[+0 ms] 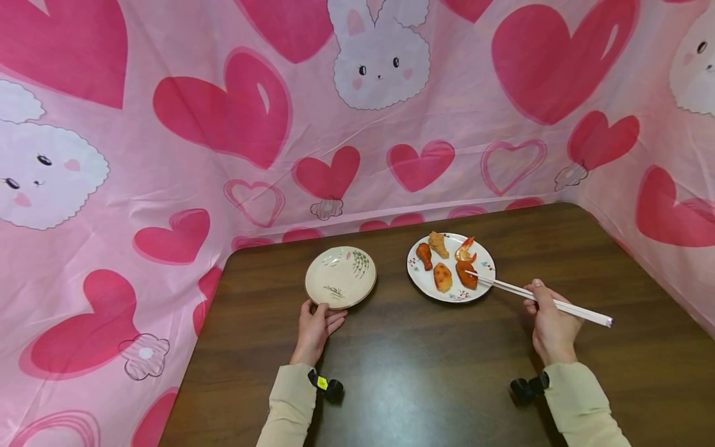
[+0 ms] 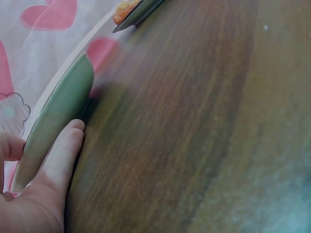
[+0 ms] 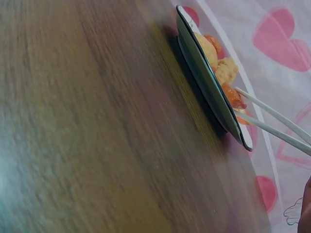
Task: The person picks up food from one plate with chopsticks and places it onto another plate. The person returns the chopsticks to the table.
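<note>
My left hand (image 1: 316, 328) holds the near edge of a cream plate (image 1: 326, 279) with green and red markings, thumb at the rim and fingers alongside its underside. In the left wrist view the hand (image 2: 46, 189) grips the plate (image 2: 60, 116) low at the tabletop. My right hand (image 1: 553, 323) grips a pair of white chopsticks (image 1: 558, 304). Their tips meet an orange-brown fried piece (image 1: 466, 275) on a white, dark-rimmed plate (image 1: 455, 296). Around it lie a drumstick (image 1: 424, 255), a battered piece (image 1: 439, 244), a shrimp (image 1: 465, 251) and a golden flat piece (image 1: 443, 277).
Both plates stand toward the back of a dark brown wooden table (image 1: 413, 372). Behind the table hangs a pink cloth (image 1: 380, 136) printed with hearts and rabbits, close to the back and side edges.
</note>
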A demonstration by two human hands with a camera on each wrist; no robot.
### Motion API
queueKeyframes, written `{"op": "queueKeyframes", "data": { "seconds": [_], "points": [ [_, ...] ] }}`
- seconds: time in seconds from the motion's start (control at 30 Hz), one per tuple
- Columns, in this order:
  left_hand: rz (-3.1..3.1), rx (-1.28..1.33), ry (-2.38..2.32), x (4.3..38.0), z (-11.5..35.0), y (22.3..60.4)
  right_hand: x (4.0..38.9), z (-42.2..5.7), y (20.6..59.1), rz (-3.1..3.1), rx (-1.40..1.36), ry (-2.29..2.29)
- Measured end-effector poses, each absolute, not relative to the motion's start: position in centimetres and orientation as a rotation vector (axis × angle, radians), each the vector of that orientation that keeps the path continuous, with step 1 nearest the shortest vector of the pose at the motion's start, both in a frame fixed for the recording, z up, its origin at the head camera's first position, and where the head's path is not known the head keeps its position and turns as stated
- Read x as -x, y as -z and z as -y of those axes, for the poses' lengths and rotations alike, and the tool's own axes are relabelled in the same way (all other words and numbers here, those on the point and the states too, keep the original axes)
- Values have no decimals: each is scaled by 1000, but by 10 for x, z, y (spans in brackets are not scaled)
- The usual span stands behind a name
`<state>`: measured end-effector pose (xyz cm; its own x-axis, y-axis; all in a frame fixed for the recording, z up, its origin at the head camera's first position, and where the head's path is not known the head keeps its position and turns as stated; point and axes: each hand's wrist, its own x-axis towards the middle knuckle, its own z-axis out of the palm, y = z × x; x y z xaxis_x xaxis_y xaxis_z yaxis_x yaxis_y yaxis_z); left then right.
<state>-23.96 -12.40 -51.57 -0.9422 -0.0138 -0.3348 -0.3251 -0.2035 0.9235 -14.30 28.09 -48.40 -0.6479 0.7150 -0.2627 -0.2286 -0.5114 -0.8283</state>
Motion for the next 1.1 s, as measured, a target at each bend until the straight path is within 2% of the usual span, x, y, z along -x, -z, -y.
{"op": "queueKeyframes", "data": {
  "seconds": [0.87,0.93,1.1],
  "points": [
    [-1828,402,-2252,239,125,516,140,-283,473,1161,829,-2132],
    [-1825,398,-2256,239,125,515,141,-286,477,1172,817,-2114],
    [-1823,382,-2256,238,126,515,154,-309,518,1203,714,-2069]
  ]
}}
